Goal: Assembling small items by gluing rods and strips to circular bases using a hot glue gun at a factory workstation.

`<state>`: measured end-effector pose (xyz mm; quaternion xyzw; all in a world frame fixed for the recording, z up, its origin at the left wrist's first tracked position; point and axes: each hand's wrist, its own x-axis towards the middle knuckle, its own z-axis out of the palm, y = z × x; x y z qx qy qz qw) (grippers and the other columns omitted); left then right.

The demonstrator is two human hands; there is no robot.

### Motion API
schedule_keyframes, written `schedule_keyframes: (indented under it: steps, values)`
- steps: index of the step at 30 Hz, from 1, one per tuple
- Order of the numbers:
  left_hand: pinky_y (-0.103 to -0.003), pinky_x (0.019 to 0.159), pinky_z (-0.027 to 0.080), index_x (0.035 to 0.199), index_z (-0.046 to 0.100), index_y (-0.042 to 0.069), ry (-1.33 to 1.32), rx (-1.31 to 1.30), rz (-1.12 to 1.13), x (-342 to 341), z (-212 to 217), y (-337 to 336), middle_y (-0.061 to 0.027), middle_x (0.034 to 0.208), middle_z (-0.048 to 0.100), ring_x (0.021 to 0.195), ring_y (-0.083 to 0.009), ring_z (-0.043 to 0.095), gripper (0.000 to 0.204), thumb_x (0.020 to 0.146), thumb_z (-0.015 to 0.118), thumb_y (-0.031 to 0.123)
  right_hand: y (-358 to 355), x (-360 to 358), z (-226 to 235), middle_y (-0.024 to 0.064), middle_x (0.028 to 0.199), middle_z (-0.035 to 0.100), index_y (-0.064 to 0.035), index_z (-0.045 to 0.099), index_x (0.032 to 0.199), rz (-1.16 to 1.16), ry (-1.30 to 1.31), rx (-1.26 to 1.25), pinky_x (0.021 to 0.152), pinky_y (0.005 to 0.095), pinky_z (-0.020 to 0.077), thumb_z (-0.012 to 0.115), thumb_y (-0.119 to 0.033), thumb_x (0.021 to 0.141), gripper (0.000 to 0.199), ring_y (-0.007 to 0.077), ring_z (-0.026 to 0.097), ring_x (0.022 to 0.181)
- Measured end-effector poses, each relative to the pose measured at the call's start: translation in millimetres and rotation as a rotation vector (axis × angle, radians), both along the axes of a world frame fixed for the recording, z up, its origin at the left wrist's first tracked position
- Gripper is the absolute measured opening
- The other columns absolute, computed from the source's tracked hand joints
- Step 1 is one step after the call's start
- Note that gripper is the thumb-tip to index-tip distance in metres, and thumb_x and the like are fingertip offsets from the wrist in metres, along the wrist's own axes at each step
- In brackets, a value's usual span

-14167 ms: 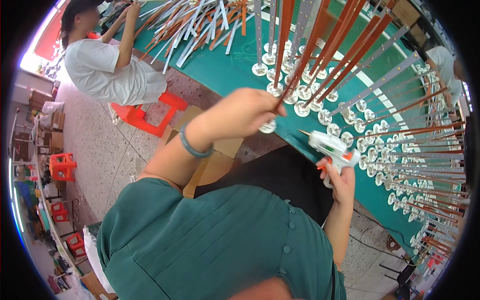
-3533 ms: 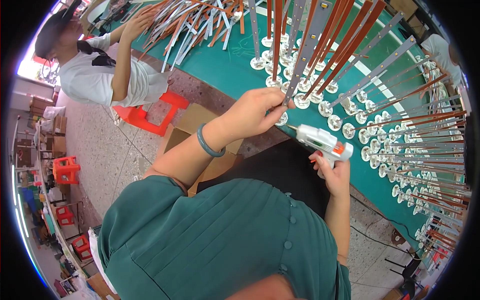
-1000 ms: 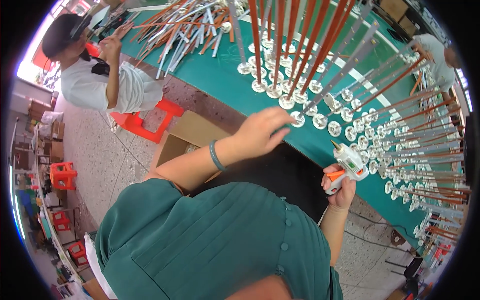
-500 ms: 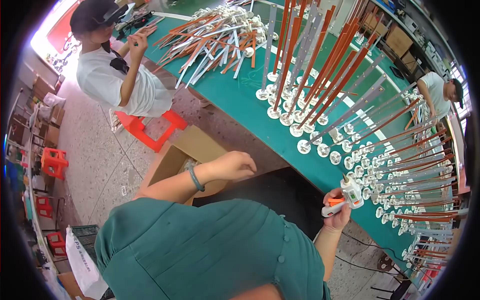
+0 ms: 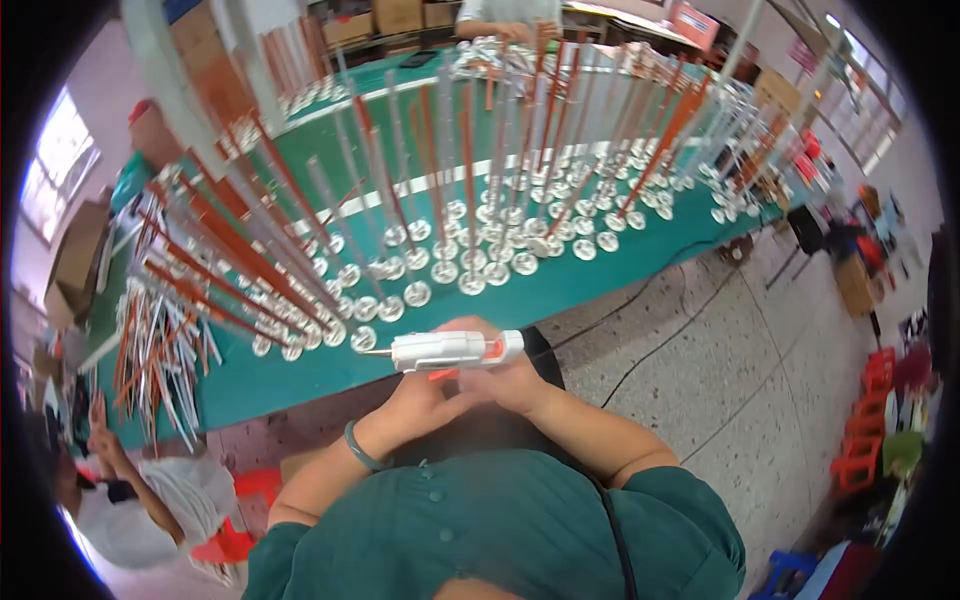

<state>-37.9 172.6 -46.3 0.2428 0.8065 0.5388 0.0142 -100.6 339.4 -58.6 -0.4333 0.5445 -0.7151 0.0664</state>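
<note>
A white hot glue gun (image 5: 440,350) with orange parts lies level in front of my chest, its thin metal nozzle pointing left. My right hand (image 5: 512,384) is closed on its rear part. From the left, my left hand (image 5: 420,402), with a grey-green bangle at the wrist, closes against its underside; the gun hides some fingers. Just beyond the nozzle stand round white bases (image 5: 417,293) on the green table (image 5: 270,385). Upright grey and orange-brown strips (image 5: 468,190) rise from many of them.
Loose strips (image 5: 160,360) lie heaped at the table's left end. A person in white (image 5: 160,510) is at the lower left, beside a red stool (image 5: 225,540); another person (image 5: 510,15) is across the table. Black cables (image 5: 650,350) trail over the floor to the right.
The view has swung right. My left hand, formerly apart over a cardboard box, has come to the glue gun. The gun now lies level, nozzle leftward, still in my right hand.
</note>
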Motion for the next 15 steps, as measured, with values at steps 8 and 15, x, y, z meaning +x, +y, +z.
schedule_keyframes:
  steps: [8, 15]
  values:
    - [-0.033, 0.09, 0.051, 0.121, 0.057, 0.0, -0.082, -0.026, 0.081, -12.7, -29.4, -0.6, -0.0104, 0.112, 0.064, 0.103, -0.0178, 0.062, 0.041, 0.083, 0.074, 0.001, 73.7, -31.5, -10.3, 0.0091, 0.123, 0.061, -0.0048, 0.051, 0.131, -0.015, -0.17, 0.238, 0.096, 0.0316, 0.046, 0.068, -0.001, 0.083, 0.05, 0.0163, 0.058, 0.111]
    - [-0.031, 0.081, 0.052, 0.109, 0.064, -0.001, -0.219, -0.101, 0.197, -19.3, -16.8, -2.3, -0.0086, 0.099, 0.068, 0.091, -0.0169, 0.065, 0.031, 0.083, 0.077, 0.01, 106.4, -41.6, -47.2, 0.012, 0.122, 0.062, -0.0013, 0.051, 0.128, 0.065, -0.455, 0.113, 0.093, 0.0309, 0.0471, 0.065, 0.002, 0.085, 0.045, 0.0181, 0.059, 0.109]
